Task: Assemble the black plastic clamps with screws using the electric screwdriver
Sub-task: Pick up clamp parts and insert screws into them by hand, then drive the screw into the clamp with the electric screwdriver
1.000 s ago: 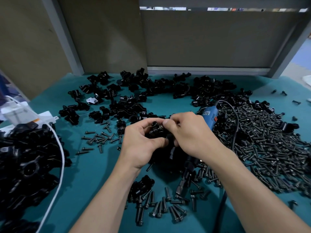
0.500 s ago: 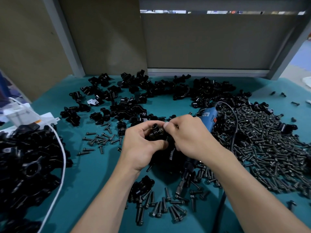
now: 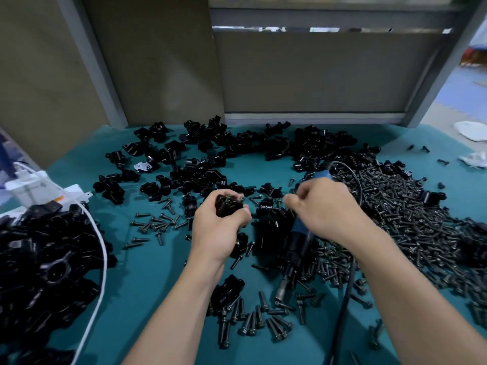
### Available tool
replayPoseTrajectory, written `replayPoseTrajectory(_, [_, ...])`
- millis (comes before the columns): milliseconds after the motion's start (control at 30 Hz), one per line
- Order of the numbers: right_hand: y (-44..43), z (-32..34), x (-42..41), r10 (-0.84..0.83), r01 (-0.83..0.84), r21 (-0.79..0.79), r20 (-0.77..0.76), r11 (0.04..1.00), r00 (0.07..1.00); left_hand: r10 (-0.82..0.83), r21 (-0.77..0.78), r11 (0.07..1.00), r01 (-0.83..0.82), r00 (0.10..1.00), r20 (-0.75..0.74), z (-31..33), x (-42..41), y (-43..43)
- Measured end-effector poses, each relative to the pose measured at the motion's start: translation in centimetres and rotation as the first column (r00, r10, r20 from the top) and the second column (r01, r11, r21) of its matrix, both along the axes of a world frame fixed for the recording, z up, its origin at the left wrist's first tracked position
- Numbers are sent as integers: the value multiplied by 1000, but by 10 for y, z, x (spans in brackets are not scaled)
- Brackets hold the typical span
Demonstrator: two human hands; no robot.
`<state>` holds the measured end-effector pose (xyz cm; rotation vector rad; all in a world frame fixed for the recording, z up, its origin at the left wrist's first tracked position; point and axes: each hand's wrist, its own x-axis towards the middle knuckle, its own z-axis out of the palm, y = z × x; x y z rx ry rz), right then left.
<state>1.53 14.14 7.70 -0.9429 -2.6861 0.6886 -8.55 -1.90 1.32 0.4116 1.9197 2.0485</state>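
Fingers (image 3: 210, 204) of your left hand (image 3: 218, 230) wrapped round clamp (image 3: 227, 206), held up off bench (image 3: 147, 275). Right hand (image 3: 326, 209) just beside, curled, blurred: pinching screw or nothing, can't tell. Electric screwdriver (image 3: 299, 243) lies directly under it, bit toward you.

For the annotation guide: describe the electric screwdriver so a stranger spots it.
On the teal mat, find the big heap of dark metal screws at right. At its left edge, partly under the right hand, lies the blue-and-black electric screwdriver, bit towards the person. It alone is blue among black plastic clamps, trailing a black cable.
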Motion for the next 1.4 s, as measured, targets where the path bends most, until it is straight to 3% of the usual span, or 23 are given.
replayPoseTrajectory(133, [-4, -12, 16, -244, 241, 35, 135, 970, 960, -35, 75, 997, 26, 993, 109, 2, 0, 1])
replayPoseTrajectory(233, [-6, -15, 14, -327, 340, -54, 171, 939, 929, -71, 28, 997, 69, 992, 103, 4, 4, 2])
replayPoseTrajectory(333, [-7, -16, 7, -370, 400, -128, 203, 908, 906, -128, 155, 982, 104, 980, 153, 10, 12, -1])
replayPoseTrajectory(567, [-12, -15, 7, -554, 503, -464, 32, 729, 832, -122, 211, 976, 61, 948, 293, 17, 15, -8])
replayPoseTrajectory(667, [-10, -10, 14, -629, 309, -791, -120, 529, 768, -131, 242, 969, 52, 937, 324, 19, 15, -8])
replayPoseTrajectory(733, [-8, -2, 19, -658, 107, -921, -183, 375, 731, -140, 261, 964, 47, 926, 351, 20, 15, -8])
replayPoseTrajectory(833, [-5, 13, 21, -699, -188, -957, -290, 221, 654, -151, 300, 953, 37, 918, 366, 22, 16, -8])
replayPoseTrajectory(967, [-4, 26, 12, -674, -421, -904, -362, 83, 645, -114, 276, 961, 28, 946, 302, 22, 11, -8])
replayPoseTrajectory(1100, [-2, 22, -5, -643, -460, -881, -414, 107, 644, -123, 293, 956, 21, 934, 334, 20, 7, -6])
replayPoseTrajectory(1233, [6, 20, -21, -683, -543, -840, -398, 1, 613, -140, 295, 955, 38, 932, 336, 20, 6, -7])
replayPoseTrajectory(1400, [16, 22, -31, -652, -626, -779, -468, -14, 597, -166, 229, 968, 106, 951, 262, 20, 9, -6])
